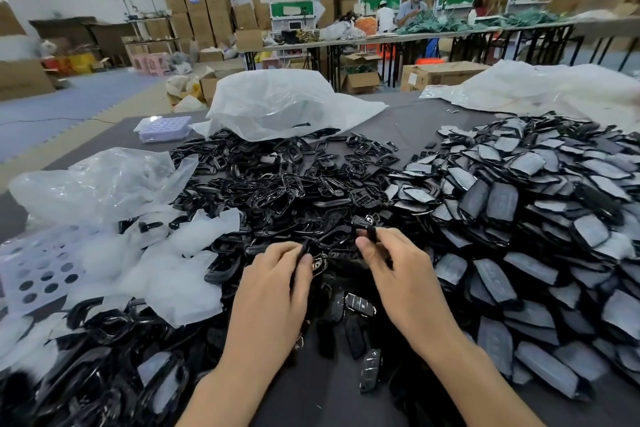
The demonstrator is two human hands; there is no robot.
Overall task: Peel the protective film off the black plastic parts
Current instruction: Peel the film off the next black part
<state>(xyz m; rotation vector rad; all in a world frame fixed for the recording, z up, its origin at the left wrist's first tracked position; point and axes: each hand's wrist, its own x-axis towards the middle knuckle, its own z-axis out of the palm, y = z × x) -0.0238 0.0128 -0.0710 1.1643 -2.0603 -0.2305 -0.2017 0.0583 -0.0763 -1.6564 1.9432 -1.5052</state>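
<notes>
My left hand [277, 274] and my right hand [394, 263] are side by side over the middle of the table. The right hand pinches a small black plastic part [365, 224] between thumb and fingertips. The left hand's fingers are curled round another small black piece [306, 250], partly hidden by the fingers. To the right lies a big heap of black parts with grey film [526, 204]. Glossy black frame parts [287, 184] are piled in the middle and at the lower left. No film is plainly visible on the held parts.
Crumpled clear film and bags [114, 184] lie at the left, beside a white perforated tray [38, 270]. A large white bag [277, 104] stands at the back middle, another bag [540, 87] at the back right. Beyond the grey table [426, 118] are benches, cartons and people.
</notes>
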